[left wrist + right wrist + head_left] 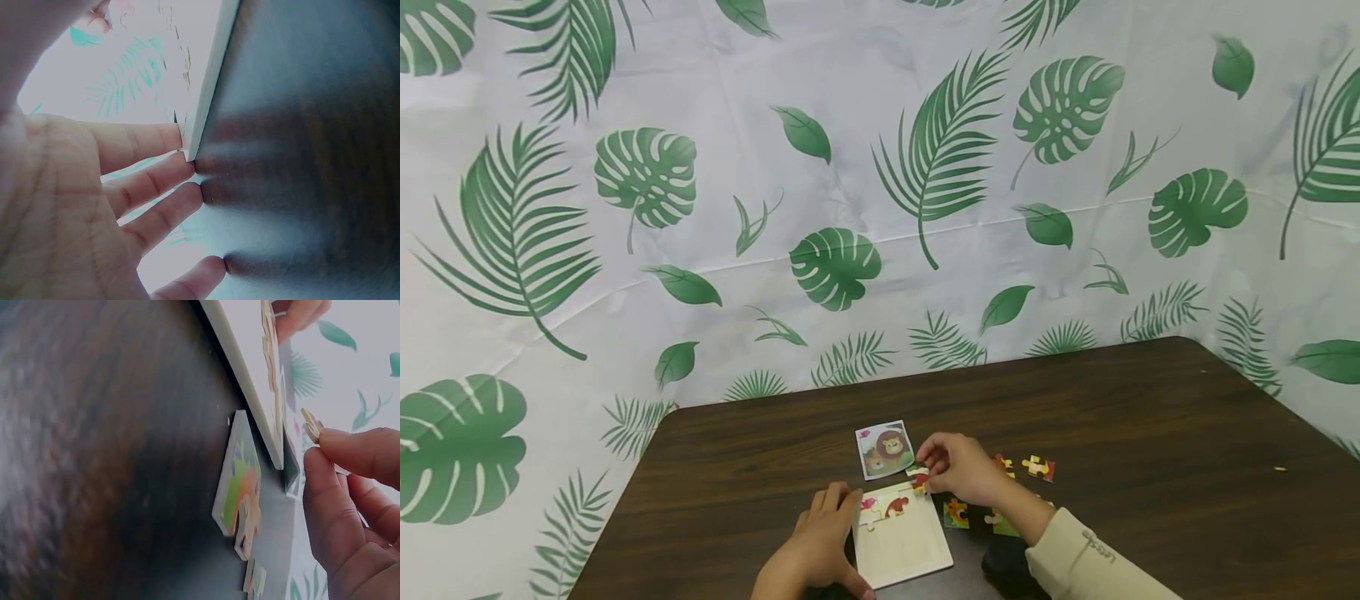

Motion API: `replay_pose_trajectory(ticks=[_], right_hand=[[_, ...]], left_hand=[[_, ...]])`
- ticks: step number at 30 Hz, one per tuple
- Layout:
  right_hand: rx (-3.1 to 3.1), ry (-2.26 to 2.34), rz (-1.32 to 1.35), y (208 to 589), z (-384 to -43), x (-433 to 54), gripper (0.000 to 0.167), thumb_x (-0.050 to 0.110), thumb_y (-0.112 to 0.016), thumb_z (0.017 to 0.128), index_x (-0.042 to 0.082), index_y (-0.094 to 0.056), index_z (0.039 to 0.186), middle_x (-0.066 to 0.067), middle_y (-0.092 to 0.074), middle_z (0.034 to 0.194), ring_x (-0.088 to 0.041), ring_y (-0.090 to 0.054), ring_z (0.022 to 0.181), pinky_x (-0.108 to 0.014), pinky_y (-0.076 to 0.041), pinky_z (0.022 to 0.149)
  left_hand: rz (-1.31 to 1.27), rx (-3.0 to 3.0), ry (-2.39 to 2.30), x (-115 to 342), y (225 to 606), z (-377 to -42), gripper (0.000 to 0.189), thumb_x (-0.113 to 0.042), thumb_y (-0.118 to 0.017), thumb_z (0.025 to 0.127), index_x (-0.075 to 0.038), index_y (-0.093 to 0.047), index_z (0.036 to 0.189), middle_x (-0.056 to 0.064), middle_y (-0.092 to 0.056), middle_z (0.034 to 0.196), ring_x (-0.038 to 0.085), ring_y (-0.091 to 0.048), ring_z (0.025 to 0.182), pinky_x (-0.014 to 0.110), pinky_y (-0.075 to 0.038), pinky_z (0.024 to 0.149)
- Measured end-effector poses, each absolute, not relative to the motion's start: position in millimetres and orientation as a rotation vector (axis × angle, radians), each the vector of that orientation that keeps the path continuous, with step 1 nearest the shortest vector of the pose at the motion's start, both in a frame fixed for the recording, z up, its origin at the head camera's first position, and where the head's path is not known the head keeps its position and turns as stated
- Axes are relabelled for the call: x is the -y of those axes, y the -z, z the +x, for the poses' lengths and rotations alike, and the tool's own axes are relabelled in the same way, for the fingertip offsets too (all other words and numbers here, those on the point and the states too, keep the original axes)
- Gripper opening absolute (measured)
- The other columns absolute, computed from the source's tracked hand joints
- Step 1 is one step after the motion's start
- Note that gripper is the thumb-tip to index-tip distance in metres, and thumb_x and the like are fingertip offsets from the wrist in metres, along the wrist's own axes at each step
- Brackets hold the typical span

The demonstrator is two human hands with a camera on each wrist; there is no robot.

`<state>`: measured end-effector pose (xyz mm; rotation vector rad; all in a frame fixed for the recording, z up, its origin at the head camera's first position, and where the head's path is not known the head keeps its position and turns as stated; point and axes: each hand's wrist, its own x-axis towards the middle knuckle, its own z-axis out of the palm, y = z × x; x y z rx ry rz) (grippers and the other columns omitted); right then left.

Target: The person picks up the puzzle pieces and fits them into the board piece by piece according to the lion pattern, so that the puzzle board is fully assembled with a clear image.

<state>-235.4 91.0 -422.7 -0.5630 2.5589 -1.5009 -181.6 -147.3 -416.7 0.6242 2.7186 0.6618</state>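
A pale wooden puzzle board lies on the dark table, with several joined jigsaw pieces along its far left part. My left hand rests along the board's left side, thumb by the near corner. In the left wrist view its fingers are fairly straight; the index fingertip touches the board's corner and others rest on the table. Just above the board's far right corner, my right hand pinches a red-and-white jigsaw piece. The right wrist view shows that piece edge-on between thumb and finger.
A lion picture card lies just beyond the board. Loose jigsaw pieces lie right of the board, some partly hidden under the right forearm; another piece is farther right. A black object sits by the right sleeve. A leaf-print cloth hangs behind.
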Motion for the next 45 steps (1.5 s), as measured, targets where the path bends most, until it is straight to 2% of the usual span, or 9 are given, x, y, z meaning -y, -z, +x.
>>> replay_pose_trajectory(ticks=[25, 45], right_hand=[[-2.542, 1.459, -0.542, 428.6, -228.9, -83.3, 0.028, -0.002, -0.08, 0.064, 0.002, -0.063, 0.085, -0.002, -0.057, 0.074, -0.014, -0.054, 0.066, -0.027, -0.048, 0.059], [-2.595, 1.397, -0.601, 430.7, -228.6, -77.3, 0.023, 0.001, -0.08, 0.065, 0.004, -0.065, 0.082, 0.001, -0.057, 0.072, -0.012, -0.053, 0.065, -0.024, -0.046, 0.058]], left_hand=[[0.645, -2.738, -0.663, 147.2, 415.7, -179.7, 0.11, -0.043, -0.089, 0.047, 0.0, -0.04, 0.136, 0.017, -0.031, 0.131, 0.038, -0.029, 0.12, 0.06, -0.03, 0.089], [0.641, -2.74, -0.663, 146.7, 414.6, -179.5, 0.11, -0.042, -0.09, 0.047, 0.001, -0.04, 0.135, 0.018, -0.031, 0.131, 0.039, -0.029, 0.12, 0.06, -0.03, 0.088]])
